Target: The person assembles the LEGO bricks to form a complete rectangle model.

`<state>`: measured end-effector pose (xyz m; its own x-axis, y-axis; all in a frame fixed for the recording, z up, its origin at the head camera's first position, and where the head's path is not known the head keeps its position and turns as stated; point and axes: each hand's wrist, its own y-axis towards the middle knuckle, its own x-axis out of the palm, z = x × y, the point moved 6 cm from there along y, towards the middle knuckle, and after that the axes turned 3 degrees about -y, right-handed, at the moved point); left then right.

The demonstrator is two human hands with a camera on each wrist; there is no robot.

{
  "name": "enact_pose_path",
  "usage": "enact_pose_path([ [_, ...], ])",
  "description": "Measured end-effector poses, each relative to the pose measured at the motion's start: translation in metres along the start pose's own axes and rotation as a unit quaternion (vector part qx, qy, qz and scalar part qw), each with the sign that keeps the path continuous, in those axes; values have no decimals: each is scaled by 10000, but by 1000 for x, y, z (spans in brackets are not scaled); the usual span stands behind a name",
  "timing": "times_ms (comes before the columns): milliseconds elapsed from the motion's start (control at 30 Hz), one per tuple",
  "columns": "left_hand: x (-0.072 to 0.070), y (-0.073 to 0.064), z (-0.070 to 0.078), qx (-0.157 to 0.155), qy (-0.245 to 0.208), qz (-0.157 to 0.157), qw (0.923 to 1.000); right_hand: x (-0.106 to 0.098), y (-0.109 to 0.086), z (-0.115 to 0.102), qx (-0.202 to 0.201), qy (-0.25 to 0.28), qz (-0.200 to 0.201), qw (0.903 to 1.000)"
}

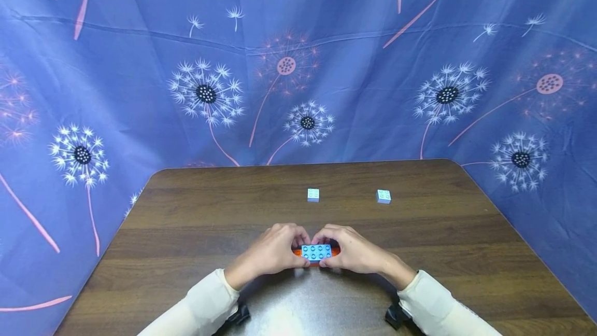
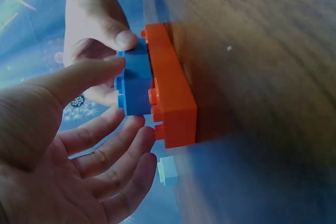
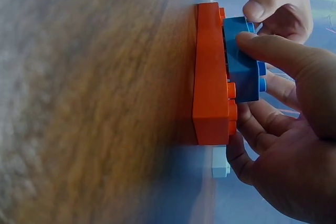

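A blue toy building brick (image 1: 316,252) with two rows of studs lies over the middle of a longer orange-red brick (image 2: 173,93). Studs of the orange-red brick show beyond the blue one's ends, and a thin dark line runs between the two. My left hand (image 1: 276,249) pinches the blue brick near its left end, thumb on the near face and fingers behind. From the other side my right hand (image 1: 355,250) pinches it likewise, its thumb (image 3: 252,43) on the near face. The orange-red brick rests on the wooden table (image 1: 210,211).
Two small pale-blue square bricks stand farther back on the table: one brick (image 1: 313,195) straight beyond the hands, the other brick (image 1: 383,196) to the right. Behind the table's far edge hangs a blue cloth (image 1: 364,92) printed with dandelions.
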<state>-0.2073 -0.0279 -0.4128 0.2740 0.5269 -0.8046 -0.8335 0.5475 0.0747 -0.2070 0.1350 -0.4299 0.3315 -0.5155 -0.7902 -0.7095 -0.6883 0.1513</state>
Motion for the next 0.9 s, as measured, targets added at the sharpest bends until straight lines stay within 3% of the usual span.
enact_pose_path([
  [467,3,2,-1,-52,-58,88,9999,-14,-11,3,82,54,226,9997],
  [900,2,4,-1,-29,-89,59,9999,-14,-11,7,184,86,176,9996],
])
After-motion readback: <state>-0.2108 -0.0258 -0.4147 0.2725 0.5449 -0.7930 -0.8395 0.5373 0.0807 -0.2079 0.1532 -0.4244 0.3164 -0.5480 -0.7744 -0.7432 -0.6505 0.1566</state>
